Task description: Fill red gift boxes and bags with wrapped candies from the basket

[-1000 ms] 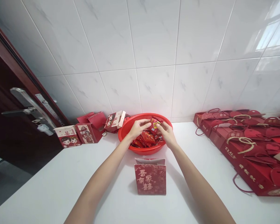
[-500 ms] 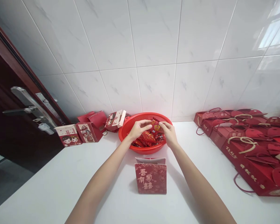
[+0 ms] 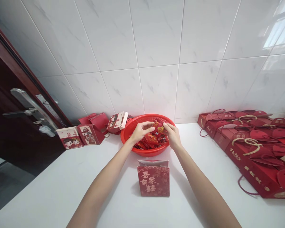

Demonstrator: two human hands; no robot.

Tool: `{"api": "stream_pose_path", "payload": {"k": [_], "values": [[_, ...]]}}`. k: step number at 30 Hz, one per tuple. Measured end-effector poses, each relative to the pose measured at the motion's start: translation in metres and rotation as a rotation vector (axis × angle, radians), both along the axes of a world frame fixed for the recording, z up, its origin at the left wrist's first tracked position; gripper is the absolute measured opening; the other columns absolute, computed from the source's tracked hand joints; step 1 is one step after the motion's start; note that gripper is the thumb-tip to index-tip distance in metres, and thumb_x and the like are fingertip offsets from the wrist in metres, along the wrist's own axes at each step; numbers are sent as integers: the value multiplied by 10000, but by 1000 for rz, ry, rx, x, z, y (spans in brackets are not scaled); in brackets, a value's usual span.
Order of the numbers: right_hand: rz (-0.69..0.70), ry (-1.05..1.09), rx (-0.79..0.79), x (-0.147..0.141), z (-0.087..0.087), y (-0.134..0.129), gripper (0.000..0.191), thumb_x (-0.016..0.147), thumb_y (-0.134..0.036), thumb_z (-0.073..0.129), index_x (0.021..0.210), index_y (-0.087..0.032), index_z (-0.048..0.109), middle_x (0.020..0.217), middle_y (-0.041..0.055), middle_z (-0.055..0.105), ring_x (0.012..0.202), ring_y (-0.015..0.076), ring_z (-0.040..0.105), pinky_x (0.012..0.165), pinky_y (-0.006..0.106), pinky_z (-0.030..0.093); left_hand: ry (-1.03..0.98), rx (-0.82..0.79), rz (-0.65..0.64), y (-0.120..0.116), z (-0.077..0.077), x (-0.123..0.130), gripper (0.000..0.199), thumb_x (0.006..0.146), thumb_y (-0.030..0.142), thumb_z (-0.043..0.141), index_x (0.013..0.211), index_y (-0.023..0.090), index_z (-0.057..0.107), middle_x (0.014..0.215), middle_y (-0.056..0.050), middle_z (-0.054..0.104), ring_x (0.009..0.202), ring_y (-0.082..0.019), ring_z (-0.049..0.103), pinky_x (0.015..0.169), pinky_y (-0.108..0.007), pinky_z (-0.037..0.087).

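Over a red plastic basket point(image 3: 147, 153), my left hand point(image 3: 141, 131) and my right hand point(image 3: 172, 134) pinch a small red candy packet point(image 3: 160, 128) with gold print between them. The left thumb and fingers close on its left edge, the right ones on its right edge. Below the packet lie several more red wrapped packets point(image 3: 150, 141) inside the basket. Between my forearms a dark red paper gift box point(image 3: 154, 181) with pale lettering stands upright on the white table, its top open toward the basket.
Several red and cream gift boxes point(image 3: 90, 134) stand at the left by the wall, beside a dark door point(image 3: 19, 126) with a metal handle. Rows of red gift boxes point(image 3: 251, 155) with rope and cord handles fill the right side. A tiled wall point(image 3: 159, 88) rises behind the basket.
The packet between my fingers has tilted slightly, and my right hand's fingertips have shifted a little. The basket and boxes stay where they were.
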State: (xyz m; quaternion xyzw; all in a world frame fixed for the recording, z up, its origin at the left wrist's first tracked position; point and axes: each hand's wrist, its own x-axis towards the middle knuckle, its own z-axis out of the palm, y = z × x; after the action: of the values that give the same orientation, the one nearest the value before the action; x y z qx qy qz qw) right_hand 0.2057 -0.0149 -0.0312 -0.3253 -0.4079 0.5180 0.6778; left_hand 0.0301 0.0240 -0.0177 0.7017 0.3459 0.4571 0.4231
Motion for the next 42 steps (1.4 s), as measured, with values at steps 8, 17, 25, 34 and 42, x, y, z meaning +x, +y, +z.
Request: {"api": "stream_pose_path", "payload": {"k": [8,17,25,34,42], "values": [[16,-58,52,-1,4,-4,375,664,-512,819,834,-184,754,820,28,737,803,196,668,748,320,541,-46,3,17,0,1,2,526,688,507,817,1082,166,746,1195,-115,737,1153,-305,652,982,-423,520],[-231,399,-46,8,-16,25,245,756,-390,785,779,-219,611,770,-14,725,745,149,683,700,277,551,186,71,74,26,2,-1,291,778,368,688,965,156,758,1026,-100,767,936,-250,706,901,-392,539],[-213,472,-78,11,-21,30,146,831,-320,724,851,-205,636,842,2,741,793,145,696,761,285,564,947,309,34,59,-3,21,661,683,202,758,1330,238,623,1265,-115,647,1186,-331,591,1019,-414,450],[-211,529,-110,12,-21,32,85,850,-276,694,840,-200,657,836,9,746,795,153,695,772,302,576,889,238,165,71,-7,17,172,824,248,617,927,259,753,1035,-75,726,1008,-276,651,870,-331,459],[-216,508,-110,12,-23,33,104,850,-295,682,837,-193,663,837,17,743,794,158,692,776,303,570,610,89,439,77,-1,-8,254,843,291,507,650,182,632,624,-13,643,635,-188,572,634,-273,410]]}}
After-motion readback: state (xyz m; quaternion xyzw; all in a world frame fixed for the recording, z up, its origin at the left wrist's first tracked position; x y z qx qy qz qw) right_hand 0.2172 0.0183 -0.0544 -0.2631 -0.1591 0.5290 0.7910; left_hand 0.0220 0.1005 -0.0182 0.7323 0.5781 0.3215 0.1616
